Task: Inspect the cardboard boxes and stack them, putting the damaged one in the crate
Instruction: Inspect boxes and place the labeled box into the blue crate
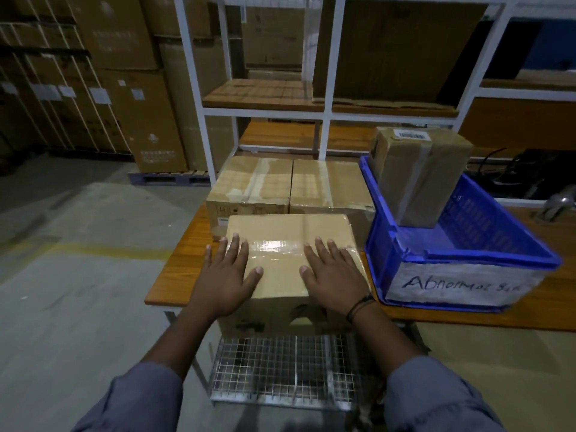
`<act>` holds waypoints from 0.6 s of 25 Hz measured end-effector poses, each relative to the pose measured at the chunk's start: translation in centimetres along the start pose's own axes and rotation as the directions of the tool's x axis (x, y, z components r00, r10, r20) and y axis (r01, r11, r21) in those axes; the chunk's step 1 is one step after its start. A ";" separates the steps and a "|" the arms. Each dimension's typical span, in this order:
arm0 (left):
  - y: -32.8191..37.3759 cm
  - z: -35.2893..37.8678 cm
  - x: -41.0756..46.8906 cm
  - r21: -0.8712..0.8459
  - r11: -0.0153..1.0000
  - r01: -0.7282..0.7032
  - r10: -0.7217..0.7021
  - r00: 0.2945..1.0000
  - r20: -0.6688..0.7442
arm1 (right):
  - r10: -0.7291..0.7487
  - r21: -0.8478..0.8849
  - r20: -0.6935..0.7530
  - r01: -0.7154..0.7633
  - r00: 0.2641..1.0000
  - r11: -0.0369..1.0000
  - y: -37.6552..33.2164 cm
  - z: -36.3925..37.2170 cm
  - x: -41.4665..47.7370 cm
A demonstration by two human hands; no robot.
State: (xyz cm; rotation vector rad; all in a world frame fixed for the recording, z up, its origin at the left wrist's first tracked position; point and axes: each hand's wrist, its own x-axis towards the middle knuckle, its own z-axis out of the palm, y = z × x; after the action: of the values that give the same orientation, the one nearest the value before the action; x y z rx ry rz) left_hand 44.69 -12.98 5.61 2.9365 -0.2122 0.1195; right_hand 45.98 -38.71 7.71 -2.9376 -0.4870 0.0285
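Stacked brown cartons (124, 88) lined the dim warehouse wall on the left, and a white shelf frame (327, 113) stood behind a wooden desk (177, 275). On the desk's near edge sat a cardboard box (290, 244) sealed with glossy clear tape across its top. The left hand (227, 275) lay flat on the box's left side, fingers spread and released, its outer fingers reaching past the left edge. The right hand (333, 275) lay flat on the right side in the same way, palm down and gripping nothing, with a dark cord (358, 307) around its wrist. Both forearms came out of grey sleeves (134, 397). Behind this box, two more taped boxes stood side by side and touching: the left box (252, 185) and the right box (330, 188). To the right on the desk sat a blue crate (467, 241) with a white handwritten label (461, 285) starting "Abnormal". Inside the crate, at its far end, a smaller box (420, 173) stood upright, rising above the rim, with a barcode sticker on top. A wire mesh rack (280, 369) sat below the desk's front edge.
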 end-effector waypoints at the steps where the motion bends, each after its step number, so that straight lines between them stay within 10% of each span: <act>1: 0.0 -0.1 0.3 0.004 1.000 -0.001 0.001 1.000 0.021 | -0.001 0.011 0.014 0.001 1.000 1.000 0.1 -0.1 0.2; 15: -0.3 0.0 0.5 -0.002 1.000 0.027 -0.027 0.999 0.036 | -0.008 0.045 0.068 0.004 0.998 0.999 0.4 -0.3 0.7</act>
State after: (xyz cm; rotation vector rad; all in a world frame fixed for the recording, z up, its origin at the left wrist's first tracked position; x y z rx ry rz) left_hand 45.21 -12.72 5.57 2.9397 -0.1774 0.0623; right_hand 46.76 -38.96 7.93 -2.8986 -0.4982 0.1373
